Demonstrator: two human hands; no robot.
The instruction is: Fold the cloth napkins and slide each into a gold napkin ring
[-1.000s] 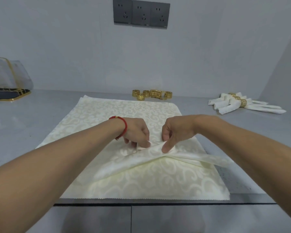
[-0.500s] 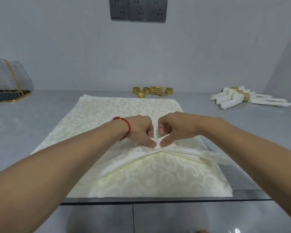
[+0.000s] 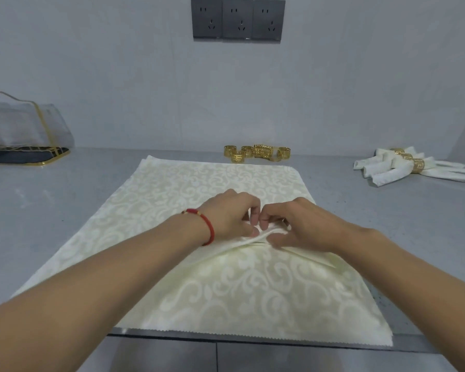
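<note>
napkin (image 3: 226, 291) middle: hidden under both hands | left hand (image 3: 230, 217) fingertips: tucked behind the pinched fold | bag (image 3: 24, 130): cut by left edge, contents blurred | finished napkins (image 3: 403, 167): tails run off right edge | rings (image 3: 257, 153): count unclear, perhaps five

A grey counter (image 3: 65, 200) runs across the view and meets a pale grey wall (image 3: 118, 76) behind it. High on that wall sits a dark panel of 3 power sockets (image 3: 238, 20), set side by side. At the far left of the counter stands a clear plastic cover with gold trim (image 3: 24, 124), resting on a dark base edged in gold (image 3: 24, 154). Below the counter's front edge, grey floor tiles (image 3: 159, 358) show.
</note>
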